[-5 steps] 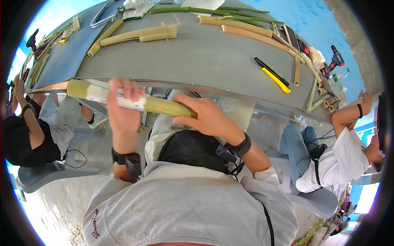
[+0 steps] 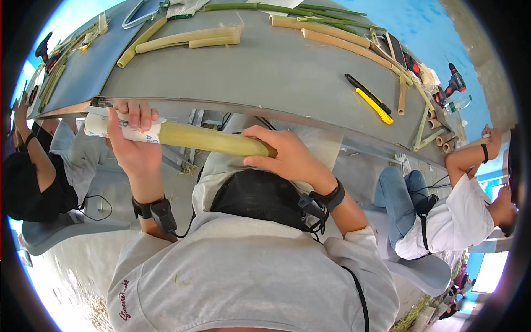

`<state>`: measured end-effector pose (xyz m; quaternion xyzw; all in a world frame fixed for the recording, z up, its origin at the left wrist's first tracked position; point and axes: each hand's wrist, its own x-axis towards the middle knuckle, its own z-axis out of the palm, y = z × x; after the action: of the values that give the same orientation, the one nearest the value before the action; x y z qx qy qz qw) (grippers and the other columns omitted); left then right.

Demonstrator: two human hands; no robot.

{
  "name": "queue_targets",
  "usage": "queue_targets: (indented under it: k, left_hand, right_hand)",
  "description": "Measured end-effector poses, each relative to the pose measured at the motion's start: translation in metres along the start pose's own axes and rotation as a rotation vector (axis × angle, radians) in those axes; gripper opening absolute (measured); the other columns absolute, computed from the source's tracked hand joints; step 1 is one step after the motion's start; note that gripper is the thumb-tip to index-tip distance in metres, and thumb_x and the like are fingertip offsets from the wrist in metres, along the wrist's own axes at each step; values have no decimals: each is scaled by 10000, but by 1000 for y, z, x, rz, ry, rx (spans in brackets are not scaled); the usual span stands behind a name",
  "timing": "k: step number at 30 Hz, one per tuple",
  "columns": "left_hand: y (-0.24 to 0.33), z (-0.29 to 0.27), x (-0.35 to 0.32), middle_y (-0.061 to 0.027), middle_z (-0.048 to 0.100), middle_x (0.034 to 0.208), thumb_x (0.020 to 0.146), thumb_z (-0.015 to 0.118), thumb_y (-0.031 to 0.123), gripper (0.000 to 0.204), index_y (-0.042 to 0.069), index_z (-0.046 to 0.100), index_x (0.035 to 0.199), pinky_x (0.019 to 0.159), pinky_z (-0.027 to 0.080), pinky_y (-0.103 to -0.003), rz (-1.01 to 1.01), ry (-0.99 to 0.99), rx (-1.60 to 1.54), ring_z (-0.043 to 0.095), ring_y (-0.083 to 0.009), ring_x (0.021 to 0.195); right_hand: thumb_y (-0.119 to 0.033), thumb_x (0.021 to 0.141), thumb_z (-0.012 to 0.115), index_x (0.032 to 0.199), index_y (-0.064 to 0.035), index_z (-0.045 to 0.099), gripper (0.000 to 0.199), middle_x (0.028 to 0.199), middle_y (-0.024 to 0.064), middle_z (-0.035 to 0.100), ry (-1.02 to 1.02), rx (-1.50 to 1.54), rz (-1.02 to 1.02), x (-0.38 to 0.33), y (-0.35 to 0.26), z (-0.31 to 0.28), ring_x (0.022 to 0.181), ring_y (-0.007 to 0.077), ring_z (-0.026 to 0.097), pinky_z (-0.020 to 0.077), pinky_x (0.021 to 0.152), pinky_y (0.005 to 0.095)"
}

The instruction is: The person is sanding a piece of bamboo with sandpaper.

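A thick yellow-green bamboo tube [image 2: 210, 138] lies crosswise before me, just off the table's near edge. My right hand [image 2: 282, 152] grips its right end, thumb below and fingers over the top. Around the left end, my left hand [image 2: 135, 133] is closed on a white sheet with printing on its back, which looks like sandpaper [image 2: 98, 123]. The sheet wraps over the bamboo and hides that end; its inner face does not show. Farther right on the table lie a yellow utility knife [image 2: 374, 107] and a black pen-like tool [image 2: 367, 93] side by side.
The grey table [image 2: 232, 77] bears split bamboo pieces [image 2: 188, 41], longer bamboo lengths [image 2: 345, 47] and thin green stalks [image 2: 254, 7]. A cordless drill [image 2: 454, 80] and a plastic bottle [image 2: 458, 104] are at the right. People sit on both sides, one in jeans [image 2: 395, 199].
My left hand has slid left along the bamboo with the sheet, from nearer the middle to the left end. The bamboo and my right hand have shifted slightly right.
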<state>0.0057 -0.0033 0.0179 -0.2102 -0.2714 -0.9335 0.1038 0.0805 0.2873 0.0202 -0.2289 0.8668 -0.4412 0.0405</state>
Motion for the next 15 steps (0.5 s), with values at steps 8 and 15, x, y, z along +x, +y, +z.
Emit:
queue_targets:
  k: [8,15]
  left_hand:
    - [-32,26,-18,4,415,755,1096,513,343,223,152,472,988,811,411,-358,-254,-148,39,432,-156,727]
    - [-18,20,-6,17,402,768,1103,497,353,245,133,454,1006,819,399,-354,-68,-68,-218,420,-134,729]
  right_hand:
    - [-385,941,754,1267,-124,634,435,908,148,701,64,11,-68,8,-8,13,787,368,653,496,703,423]
    - [-392,926,765,1249,-129,667,427,880,157,699,3,11,9,-5,-4,-13,747,358,662,503,692,423]
